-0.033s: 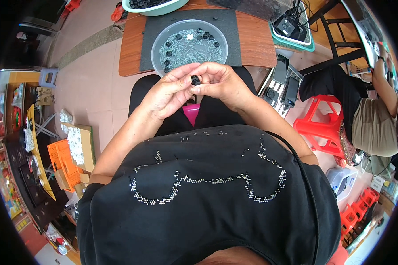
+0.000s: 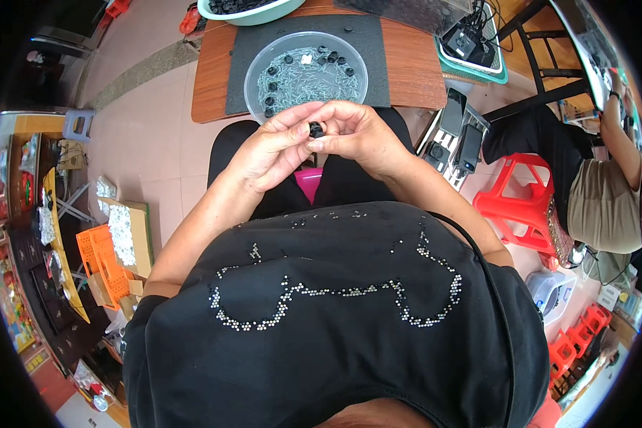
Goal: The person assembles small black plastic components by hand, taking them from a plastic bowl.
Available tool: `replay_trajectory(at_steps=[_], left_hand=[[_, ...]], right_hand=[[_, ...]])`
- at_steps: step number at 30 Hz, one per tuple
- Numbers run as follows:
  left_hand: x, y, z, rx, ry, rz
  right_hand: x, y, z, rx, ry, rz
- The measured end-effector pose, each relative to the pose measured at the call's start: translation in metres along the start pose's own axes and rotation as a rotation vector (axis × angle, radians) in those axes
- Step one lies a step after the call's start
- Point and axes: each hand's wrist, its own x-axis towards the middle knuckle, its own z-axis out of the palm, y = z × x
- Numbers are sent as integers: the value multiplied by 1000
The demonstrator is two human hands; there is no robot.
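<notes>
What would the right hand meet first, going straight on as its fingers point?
The small black part comes first, held between the right hand and the left hand; the left hand is likely next, though depth is unclear.

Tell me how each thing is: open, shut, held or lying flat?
Black part: held in both hands
Left hand: closed on the black part
Right hand: closed on the black part
Bowl: open, clear bits inside
Basin: open, partly out of view, black bits inside
Mat: lying flat on the table
Box: open, white pieces showing
</notes>
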Motion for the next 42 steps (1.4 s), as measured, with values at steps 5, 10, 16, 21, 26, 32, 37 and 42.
replay_trajectory(at_steps=[5,10,16,21,26,32,37,42], left_hand=[[0,0,6,11,37,-7],[2,-1,5,23,43,-29],[1,0,6,56,66,-36],[-1,3,8,82,69,-58],[-2,5,11,121,85,-66],[-2,2,7,83,99,-5],[-2,-6,9,27,165,54],[-2,-8,11,7,161,65]], right_hand=[[-1,-3,-3,54,-43,85],[0,1,-4,75,-33,92],[-2,-10,2,58,11,137],[-2,-9,4,48,33,162],[-4,-11,7,56,57,143],[-5,-9,6,160,61,166],[-4,-7,8,172,46,98],[-5,-3,9,259,54,95]])
